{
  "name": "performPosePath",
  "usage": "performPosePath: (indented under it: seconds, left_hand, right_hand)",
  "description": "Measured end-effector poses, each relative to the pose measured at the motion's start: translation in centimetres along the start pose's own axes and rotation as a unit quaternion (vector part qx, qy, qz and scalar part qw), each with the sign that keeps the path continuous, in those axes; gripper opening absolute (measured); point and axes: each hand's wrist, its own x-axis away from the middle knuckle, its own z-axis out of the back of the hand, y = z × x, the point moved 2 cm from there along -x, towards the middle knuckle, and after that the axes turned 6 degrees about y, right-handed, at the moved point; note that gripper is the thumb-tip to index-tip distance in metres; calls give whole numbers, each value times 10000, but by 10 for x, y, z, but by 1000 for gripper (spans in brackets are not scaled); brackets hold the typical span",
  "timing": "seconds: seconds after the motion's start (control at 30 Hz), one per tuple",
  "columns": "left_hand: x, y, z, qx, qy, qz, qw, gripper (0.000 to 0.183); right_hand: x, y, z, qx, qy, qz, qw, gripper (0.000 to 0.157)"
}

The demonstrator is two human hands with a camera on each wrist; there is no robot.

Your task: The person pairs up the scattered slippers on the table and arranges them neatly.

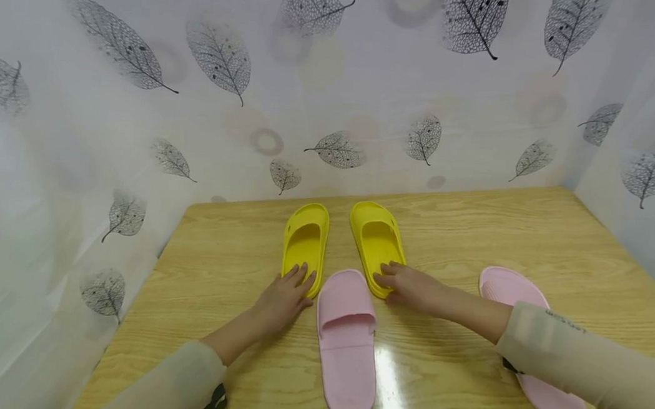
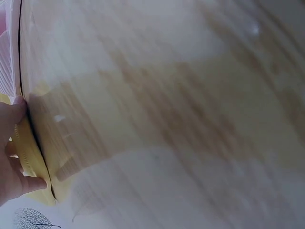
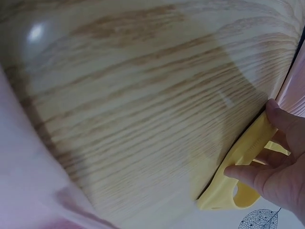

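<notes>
Two yellow slippers stand side by side, toes pointing away. My left hand (image 1: 279, 305) grips the heel end of the left yellow slipper (image 1: 308, 216), its fingers over the heel and sides. Around the heel of the right yellow slipper (image 1: 373, 213) my right hand (image 1: 415, 289) holds on. In the right wrist view its thumb and a finger press the edge of the yellow slipper (image 3: 250, 138), other fingers reaching inside. A pink slipper (image 1: 350, 300) lies between the hands, nearer me. Another pink slipper (image 1: 514, 285) lies at the right, partly hidden beneath my right sleeve.
Everything lies on a wood-grain table (image 1: 235, 236). A whitish leaf-print curtain (image 1: 340, 92) encloses its back and both sides. My beige sleeves (image 1: 577, 363) cross the front of the view.
</notes>
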Motion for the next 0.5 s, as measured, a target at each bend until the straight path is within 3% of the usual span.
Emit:
performPosePath:
  seconds: [0.5]
  left_hand:
    - [-4,0,1,130,117,-122,9998,49]
  right_hand:
    - [-8,11,-3,-20,-215,129,9997,43]
